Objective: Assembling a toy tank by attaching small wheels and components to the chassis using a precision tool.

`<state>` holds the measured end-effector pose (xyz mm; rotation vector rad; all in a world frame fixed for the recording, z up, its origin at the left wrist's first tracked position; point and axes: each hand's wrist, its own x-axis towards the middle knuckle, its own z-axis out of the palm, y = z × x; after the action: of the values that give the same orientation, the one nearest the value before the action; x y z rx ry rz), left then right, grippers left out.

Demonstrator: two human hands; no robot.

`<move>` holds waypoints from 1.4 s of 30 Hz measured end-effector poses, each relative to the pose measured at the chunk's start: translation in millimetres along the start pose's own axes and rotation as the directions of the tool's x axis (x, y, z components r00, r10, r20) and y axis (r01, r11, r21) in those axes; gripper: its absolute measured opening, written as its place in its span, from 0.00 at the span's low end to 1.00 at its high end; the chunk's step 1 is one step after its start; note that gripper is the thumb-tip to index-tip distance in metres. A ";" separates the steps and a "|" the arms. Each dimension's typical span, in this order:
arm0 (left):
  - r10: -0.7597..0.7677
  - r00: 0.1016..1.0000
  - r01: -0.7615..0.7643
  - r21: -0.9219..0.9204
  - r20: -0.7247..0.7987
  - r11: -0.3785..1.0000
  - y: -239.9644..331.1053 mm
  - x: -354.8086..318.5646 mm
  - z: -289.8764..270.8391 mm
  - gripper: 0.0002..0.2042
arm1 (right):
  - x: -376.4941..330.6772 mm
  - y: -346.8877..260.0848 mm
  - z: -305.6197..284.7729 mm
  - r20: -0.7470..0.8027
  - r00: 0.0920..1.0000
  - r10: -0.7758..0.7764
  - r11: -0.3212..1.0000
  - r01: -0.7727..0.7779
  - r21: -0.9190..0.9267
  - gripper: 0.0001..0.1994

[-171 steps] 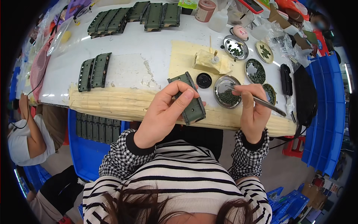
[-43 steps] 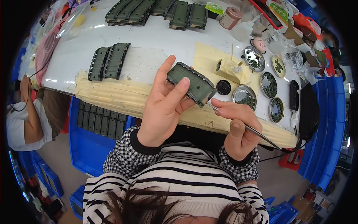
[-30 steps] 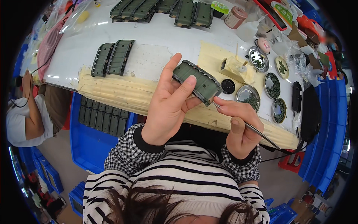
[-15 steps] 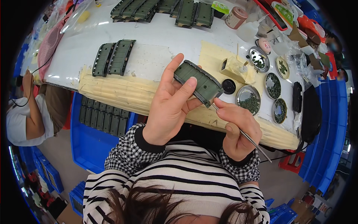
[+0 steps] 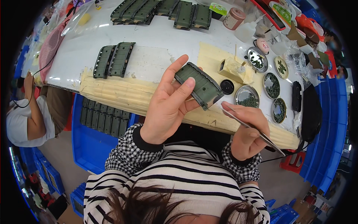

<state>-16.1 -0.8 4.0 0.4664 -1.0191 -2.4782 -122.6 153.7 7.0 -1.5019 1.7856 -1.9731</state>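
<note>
My left hand [image 5: 161,106] grips a curved dark green plastic part [image 5: 203,89] with ribbed dark edges, thumb pressed on its face and fingers behind. The part is tilted above the front edge of the table. Just right of it, my right hand [image 5: 250,128] is closed round a pair of metal tweezers [image 5: 275,145]. Their front end points toward the part's lower right corner and stands a little apart from it. Whether the tips hold anything is too small to tell.
Round dishes [image 5: 271,98] of small green pieces stand at right, near a black round lid [image 5: 227,87] and a taped box [image 5: 235,70]. Similar green parts [image 5: 121,59] lie at left and far back. A blue bin [image 5: 87,149] holds more below. Another person [image 5: 31,115] sits at left.
My right hand and the tweezers have drawn back to the right and slightly down, away from the part's corner. My left hand still holds the part in nearly the same place.
</note>
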 end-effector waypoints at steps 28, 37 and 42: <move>-0.465 0.835 0.396 0.266 0.294 0.879 25.5 -4.8 -9.1 0.26 | 41.3 -10.5 -5.0 0.126 0.986 0.110 0.954 -0.069 -0.290 0.13; -0.506 0.826 0.410 0.351 0.248 0.842 27.5 -10.1 -6.5 0.25 | 37.2 -7.5 -6.0 0.117 0.985 0.127 0.962 -0.093 -0.256 0.13; -0.399 0.794 0.095 0.555 0.458 0.826 43.7 -2.2 -25.7 0.34 | 34.6 -20.4 -22.6 0.266 0.955 0.134 0.990 -0.118 -0.078 0.13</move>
<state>8.3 -42.8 18.5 -0.0053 -2.0042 -2.6258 -145.3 154.4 47.1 -1.5453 1.7894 -1.5811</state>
